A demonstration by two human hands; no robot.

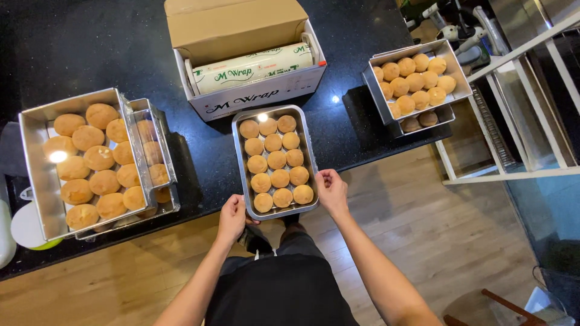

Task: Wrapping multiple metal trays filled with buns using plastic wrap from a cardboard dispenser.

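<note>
A rectangular metal tray [240, 158] filled with several round golden buns [277, 160] sits on the black counter, its near end jutting past the edge. My left hand [233, 216] grips the tray's near left corner. My right hand [331, 190] holds its near right corner. Directly behind the tray stands an open cardboard box [241, 27] with a roll of cling film [257, 66] inside.
Stacked metal trays [36, 157] of larger buns stand at the left, another stack [417, 49] at the right counter end. A white rack frame [513, 108] stands to the right. Wooden floor lies below; a pale round object [27, 229] sits far left.
</note>
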